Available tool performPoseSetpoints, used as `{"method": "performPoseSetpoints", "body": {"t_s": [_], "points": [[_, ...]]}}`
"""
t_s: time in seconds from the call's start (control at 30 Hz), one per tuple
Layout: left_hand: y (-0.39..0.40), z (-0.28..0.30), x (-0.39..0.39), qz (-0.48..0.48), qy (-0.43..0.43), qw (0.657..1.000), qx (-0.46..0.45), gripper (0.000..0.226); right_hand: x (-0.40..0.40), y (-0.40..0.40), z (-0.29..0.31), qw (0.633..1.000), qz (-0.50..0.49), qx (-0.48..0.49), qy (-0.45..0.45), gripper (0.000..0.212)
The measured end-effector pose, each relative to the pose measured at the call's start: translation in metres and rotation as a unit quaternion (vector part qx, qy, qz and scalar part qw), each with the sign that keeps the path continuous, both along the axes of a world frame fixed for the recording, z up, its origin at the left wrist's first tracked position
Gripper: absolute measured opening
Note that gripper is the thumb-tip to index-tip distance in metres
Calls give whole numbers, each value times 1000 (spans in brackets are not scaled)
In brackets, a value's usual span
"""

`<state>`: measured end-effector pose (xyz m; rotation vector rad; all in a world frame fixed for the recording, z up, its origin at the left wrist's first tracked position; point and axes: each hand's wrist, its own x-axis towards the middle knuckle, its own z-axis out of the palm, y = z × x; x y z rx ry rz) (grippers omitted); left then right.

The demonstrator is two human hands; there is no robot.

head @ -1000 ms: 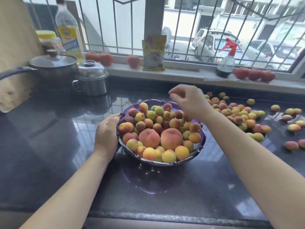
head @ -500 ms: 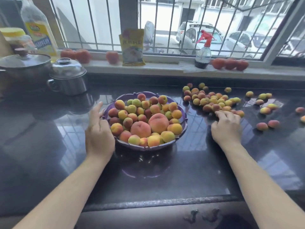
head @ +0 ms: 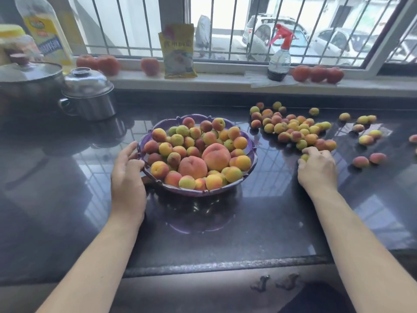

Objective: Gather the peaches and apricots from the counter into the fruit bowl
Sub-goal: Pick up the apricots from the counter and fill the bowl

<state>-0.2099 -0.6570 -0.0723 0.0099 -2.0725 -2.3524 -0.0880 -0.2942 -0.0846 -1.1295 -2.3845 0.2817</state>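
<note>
a home kitchen: dark counter, lidded pots, oil bottle.

Both forearms are being stretched forward. The left hand is being held with fingers loosely curved, while the right hand is being curled, fingers pinched together.

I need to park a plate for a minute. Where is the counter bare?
Bare patches: the dark counter in front of the fruit bowl, between the two forearms, and the stretch left of the left hand, in front of the steel pot. Crowded: right of the bowl, where loose apricots spread around the right hand.
</note>
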Motion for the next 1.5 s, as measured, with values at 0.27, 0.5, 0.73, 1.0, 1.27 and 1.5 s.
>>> {"method": "performPoseSetpoints", "body": {"t_s": [0.27,0.5,0.73,1.0,1.27,1.5], "points": [[10,-2,-6,-2,27,995,-97,37,-30,-67,80,942,296,-73,138,30],[6,-6,-8,9,43,992,-120,45,-108,-141,93,867,472,93,-128,26],[4,-6,-10,6,51,992,-114,40,-79,-103,76,921,370,-21,120,12],[8,-6,-7,-13,72,989,-126,37,11,13,-7,997,36,54,-50,46],[11,-14,-10,-64,67,985,-143,38,11,40,-15,999,-7,38,-20,33],[13,-15,-11,-41,72,989,-125,41,8,-7,21,987,137,-49,65,35]]}}
